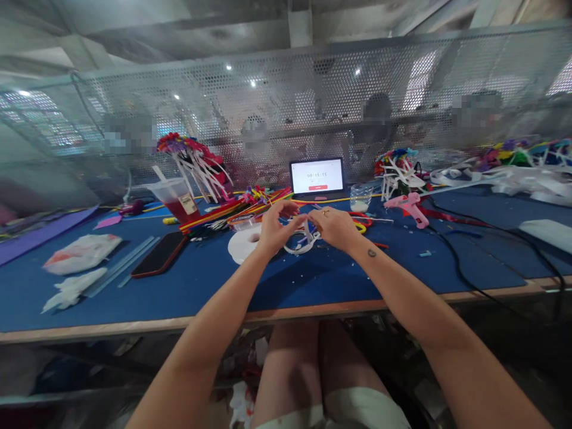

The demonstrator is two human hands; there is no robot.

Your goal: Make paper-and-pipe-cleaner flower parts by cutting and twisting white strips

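My left hand (279, 226) and my right hand (334, 229) meet over the table, thumbs and fingertips pinched close together. A narrow white ribbon (300, 249) hangs in a loop from where the fingertips come together. The bit right between the fingers is small and partly hidden. Beside my left wrist lies a flat white ribbon roll (239, 245). A yellow-handled pair of scissors (361, 227) is partly hidden behind my right hand.
A pink glue gun (412, 210) trails a black cord at right. To the left are a phone (159, 255), clear glue sticks (123, 267) and a drink cup (177, 201). Pipe cleaners (223, 213) lie behind my hands, before a tablet (317, 176). A perforated metal screen (286, 101) stands behind.
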